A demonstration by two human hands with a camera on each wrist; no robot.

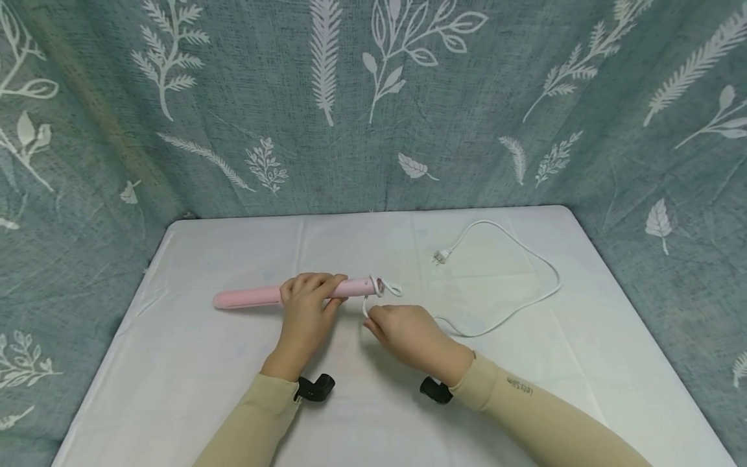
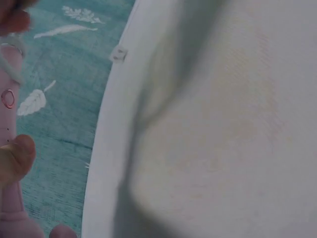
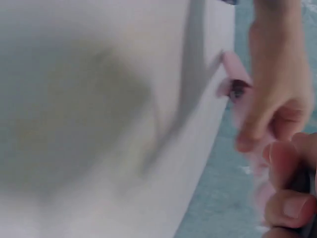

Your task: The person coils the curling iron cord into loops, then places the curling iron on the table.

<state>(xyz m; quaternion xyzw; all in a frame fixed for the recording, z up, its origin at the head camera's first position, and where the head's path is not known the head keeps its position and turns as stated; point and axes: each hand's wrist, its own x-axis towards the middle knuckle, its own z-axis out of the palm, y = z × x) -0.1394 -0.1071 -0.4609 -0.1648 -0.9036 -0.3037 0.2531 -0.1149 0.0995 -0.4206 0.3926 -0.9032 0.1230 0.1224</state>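
Observation:
A pink hair styling iron (image 1: 251, 298) lies across the middle of the table, its tapered end to the left. My left hand (image 1: 306, 311) grips it around the handle from above. White power cord (image 1: 375, 285) is looped around the handle's right end, with a small loop sticking out beyond it. Just right of and below that end, my right hand (image 1: 411, 334) pinches the cord between thumb and fingers. In the left wrist view a round button shows on the pink handle (image 2: 9, 119), near my left thumb (image 2: 20, 156). The right wrist view shows both hands close together.
From my right hand the loose cord (image 1: 557, 279) curves in a wide arc over the right half of the white-covered table (image 1: 204, 389). It ends in a white plug (image 1: 440, 257) near the back. A leaf-patterned green-blue curtain (image 1: 350, 162) surrounds the table's back and sides.

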